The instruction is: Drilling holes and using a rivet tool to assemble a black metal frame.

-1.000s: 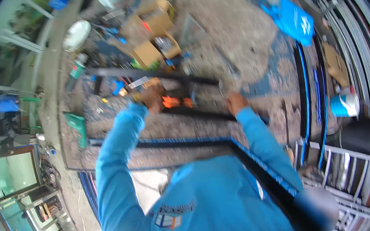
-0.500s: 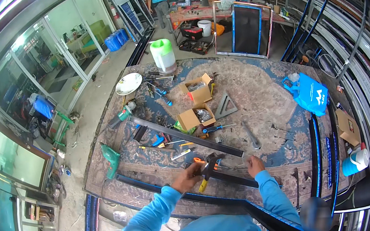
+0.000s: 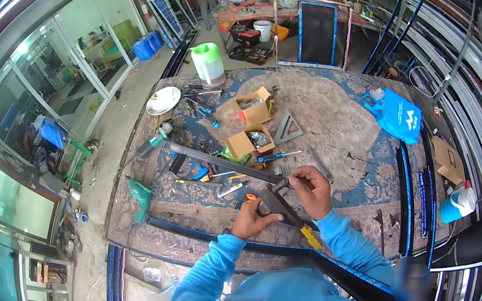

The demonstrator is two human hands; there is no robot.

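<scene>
The dark metal frame piece [image 3: 277,202] sits in front of your chest, lifted just above the patterned carpet [image 3: 342,131] that covers the floor here, and both your hands are on it. Starting with the biggest things around you: the carpet spreads out ahead, with a long blue-edged frame rail [image 3: 203,231] lying along its near edge, right below your forearms, and a long dark bar [image 3: 224,162] lying slantwise just beyond your hands. Farther out stands a black screen panel [image 3: 317,34] in a blue frame, upright at the far rim of the carpet. To your right lies a blue bag [image 3: 400,117], well apart from your hands. Two open cardboard boxes [image 3: 249,140] rest near the middle of the carpet, with a grey triangular square [image 3: 288,129] just beside them. A green power drill [image 3: 139,194] lies at the left edge. Your left hand [image 3: 251,219] has its grip clamped on the lower side of the frame piece; your right hand [image 3: 313,191] has its fingers closed round the upper end. A yellow strip [image 3: 310,237] hangs from the piece just beside your right wrist. Screwdrivers [image 3: 275,157] lie scattered near the boxes.
</scene>
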